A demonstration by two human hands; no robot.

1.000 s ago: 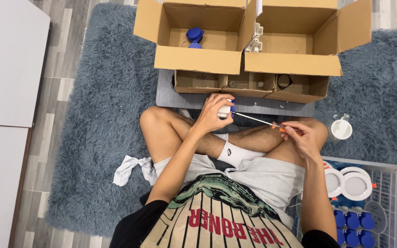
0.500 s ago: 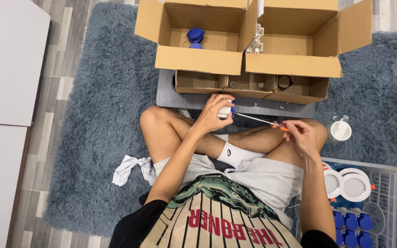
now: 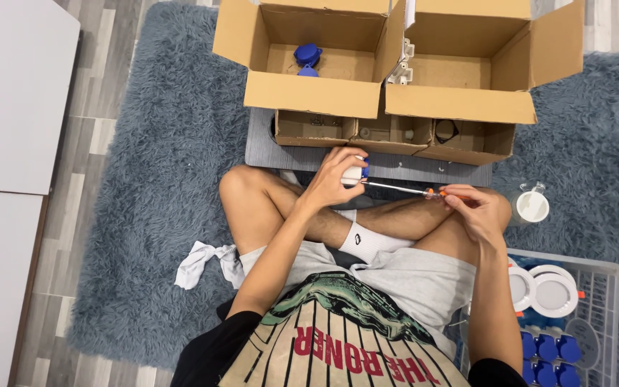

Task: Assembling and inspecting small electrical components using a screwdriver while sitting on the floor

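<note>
Screwdriver (image 3: 395,188) is pinched at its orange handle by the closed right hand (image 3: 476,212); its shaft is laid toward 9 o'clock, tip met by the white part (image 3: 353,174) gripped in the left hand (image 3: 334,179) above crossed legs.

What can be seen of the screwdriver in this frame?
The screwdriver is slim, with a thin silvery metal shaft and an orange handle. It lies nearly level above the person's crossed legs, the tip to the left. The right hand pinches the handle; the tip meets a small white and blue part gripped in the left hand. The tip itself is hidden.
</note>
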